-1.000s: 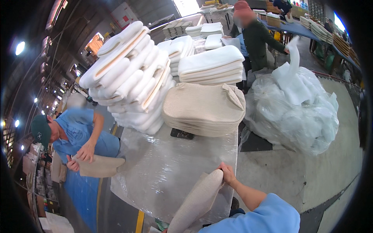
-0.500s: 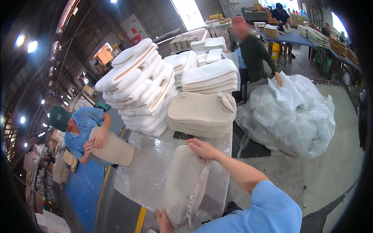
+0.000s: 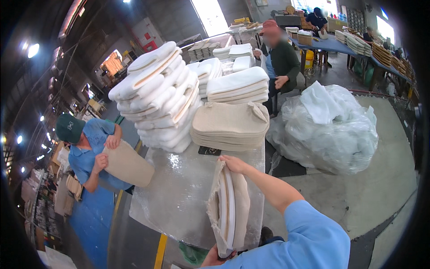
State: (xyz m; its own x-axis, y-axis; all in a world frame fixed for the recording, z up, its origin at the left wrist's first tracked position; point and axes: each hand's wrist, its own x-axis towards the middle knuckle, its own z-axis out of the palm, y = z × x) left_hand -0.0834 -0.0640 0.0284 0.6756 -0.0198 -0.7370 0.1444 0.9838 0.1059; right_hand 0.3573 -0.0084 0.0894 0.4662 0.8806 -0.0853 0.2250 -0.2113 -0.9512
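Observation:
A beige fabric cushion cover (image 3: pixel 242 199) stands on its long edge on the plastic-covered table (image 3: pixel 179 197), its frayed opening turned up. Inside it shows a white padded insert (image 3: pixel 230 201) with a tan line along it. At the far end, my right hand (image 3: pixel 234 164) is closed on the cover's corner. My left hand (image 3: pixel 218 257) grips the near end at the table's front, its fingers partly hidden beneath. Beyond my right hand lies a stack of beige covered cushions (image 3: pixel 230 130).
Tall stacked white pads (image 3: pixel 156 96) rise at the back left. Across the table's left side, a co-worker (image 3: pixel 89 148) holds another beige cushion (image 3: pixel 130 165). A second person (image 3: pixel 282 62) stands by a big plastic-wrapped bundle (image 3: pixel 331 134) on the right.
The cushion has been tipped from lying flat onto its edge, and its opening now faces up. Both hands hold its ends. The person at the right has withdrawn a hand from the bundle.

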